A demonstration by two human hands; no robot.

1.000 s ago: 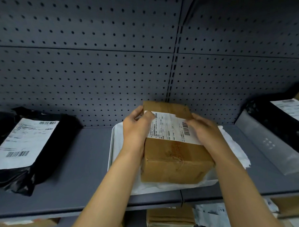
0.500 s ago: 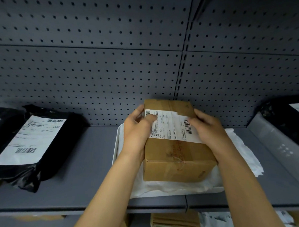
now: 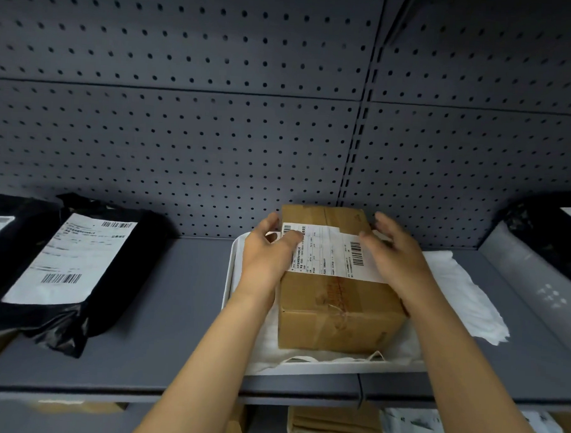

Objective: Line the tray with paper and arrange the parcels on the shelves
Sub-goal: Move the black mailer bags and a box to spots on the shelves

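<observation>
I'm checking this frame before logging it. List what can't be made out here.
- Label text on the cardboard box: too small, partly under both hands, head view.
- Tray floor: hidden by the white paper and box.
- Black parcel at right: cut off by the frame edge.
- Lower shelf items: hidden by the shelf and arms.

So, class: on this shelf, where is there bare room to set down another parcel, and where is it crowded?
Bare shelf lies between the black mailer bag and the white tray. The tray is crowded: the cardboard box sits on its paper, with both hands on it. A grey parcel fills the far right.
</observation>
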